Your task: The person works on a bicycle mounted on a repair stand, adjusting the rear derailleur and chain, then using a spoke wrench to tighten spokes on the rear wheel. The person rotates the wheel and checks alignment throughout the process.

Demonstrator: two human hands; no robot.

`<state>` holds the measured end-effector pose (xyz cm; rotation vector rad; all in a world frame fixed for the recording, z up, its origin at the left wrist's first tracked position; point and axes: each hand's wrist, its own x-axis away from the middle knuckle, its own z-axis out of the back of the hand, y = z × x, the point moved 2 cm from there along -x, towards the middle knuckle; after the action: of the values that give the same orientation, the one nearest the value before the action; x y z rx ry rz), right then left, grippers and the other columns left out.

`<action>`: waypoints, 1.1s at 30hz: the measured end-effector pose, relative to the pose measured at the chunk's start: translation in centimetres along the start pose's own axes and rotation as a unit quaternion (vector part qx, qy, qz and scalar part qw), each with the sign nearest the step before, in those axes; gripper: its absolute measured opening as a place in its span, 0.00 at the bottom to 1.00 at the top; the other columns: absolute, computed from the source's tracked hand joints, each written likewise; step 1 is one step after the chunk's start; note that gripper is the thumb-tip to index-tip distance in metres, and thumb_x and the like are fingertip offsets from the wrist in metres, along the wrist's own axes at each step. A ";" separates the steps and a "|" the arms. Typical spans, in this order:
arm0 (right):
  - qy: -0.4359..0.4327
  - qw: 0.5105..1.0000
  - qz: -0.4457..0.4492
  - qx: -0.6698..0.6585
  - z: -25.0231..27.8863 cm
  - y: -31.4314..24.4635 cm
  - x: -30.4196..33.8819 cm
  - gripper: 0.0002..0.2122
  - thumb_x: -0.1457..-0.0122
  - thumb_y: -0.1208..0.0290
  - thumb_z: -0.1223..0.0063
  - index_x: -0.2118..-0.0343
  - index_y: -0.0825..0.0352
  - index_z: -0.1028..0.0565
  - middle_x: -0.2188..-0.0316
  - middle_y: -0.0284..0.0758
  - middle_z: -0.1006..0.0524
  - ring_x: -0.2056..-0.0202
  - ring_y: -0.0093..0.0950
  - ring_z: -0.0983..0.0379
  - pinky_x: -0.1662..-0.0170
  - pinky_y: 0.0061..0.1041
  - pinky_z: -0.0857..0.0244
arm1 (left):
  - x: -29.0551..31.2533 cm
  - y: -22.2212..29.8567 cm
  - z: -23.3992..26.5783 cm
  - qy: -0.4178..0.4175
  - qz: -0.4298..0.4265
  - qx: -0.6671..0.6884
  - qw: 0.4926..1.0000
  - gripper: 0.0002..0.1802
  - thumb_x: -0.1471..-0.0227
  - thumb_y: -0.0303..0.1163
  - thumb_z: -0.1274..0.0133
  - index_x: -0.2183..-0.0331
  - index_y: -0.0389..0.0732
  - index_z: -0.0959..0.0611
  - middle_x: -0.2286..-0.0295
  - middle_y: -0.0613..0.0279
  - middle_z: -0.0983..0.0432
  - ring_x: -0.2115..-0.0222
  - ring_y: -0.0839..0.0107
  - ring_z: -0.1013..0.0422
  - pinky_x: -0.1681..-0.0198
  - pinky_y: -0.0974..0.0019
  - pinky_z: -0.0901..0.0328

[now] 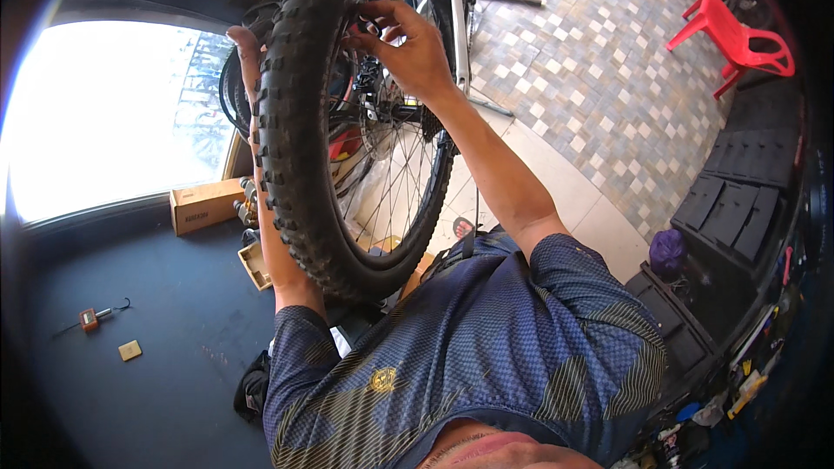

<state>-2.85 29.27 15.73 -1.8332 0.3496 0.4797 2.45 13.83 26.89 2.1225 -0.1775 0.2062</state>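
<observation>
A bicycle wheel stands upright in front of me, with a thick black knobby tyre [291,122], thin spokes and a cassette [431,124] at its hub. A pale frame tube [457,26] runs along its right side. My right hand [408,50] reaches in at the upper inner edge of the rim, its thumb and fingers curled together around a small dark thing that I cannot make out. My left hand [244,42] is against the left side of the tyre; most of its fingers are hidden behind the rubber.
A cardboard box [207,206] sits left of the wheel, by the bright window. Red plastic chairs [728,39] stand on the tiled floor at far right. Black storage bins [725,213] and a purple bag [667,252] line the right side. A sandalled foot [463,227] shows below the wheel.
</observation>
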 end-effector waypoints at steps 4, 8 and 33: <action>0.014 0.999 -0.032 -0.024 0.8 0.8 0.0 0.19 0.52 0.68 0.31 0.56 0.65 0.22 0.62 0.33 0.19 0.67 0.24 0.25 0.65 0.23 0.32 | -1.7 -0.4 -0.4 -0.015 0.022 0.000 1.000 0.36 0.46 0.59 0.48 0.53 0.34 0.22 0.63 0.52 0.20 0.66 0.63 0.22 0.59 0.63 0.28; 0.028 0.996 -0.031 -0.079 -0.1 2.2 0.0 0.18 0.52 0.69 0.31 0.57 0.65 0.22 0.63 0.34 0.19 0.70 0.22 0.25 0.67 0.22 0.32 | -1.9 0.6 1.0 0.047 0.020 -0.050 0.997 0.40 0.46 0.62 0.52 0.52 0.32 0.23 0.61 0.50 0.20 0.66 0.62 0.22 0.60 0.63 0.27; 0.152 0.982 0.073 0.082 -1.5 0.5 0.0 0.17 0.54 0.73 0.30 0.60 0.67 0.21 0.64 0.41 0.23 0.64 0.34 0.23 0.61 0.29 0.29 | -5.5 -0.5 3.6 0.034 -0.088 -0.013 0.995 0.29 0.43 0.51 0.52 0.53 0.34 0.23 0.60 0.48 0.21 0.64 0.60 0.22 0.57 0.60 0.27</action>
<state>-2.82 27.64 15.70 -1.7260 0.7156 0.2602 -2.54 11.27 23.39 2.0888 0.0461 0.1706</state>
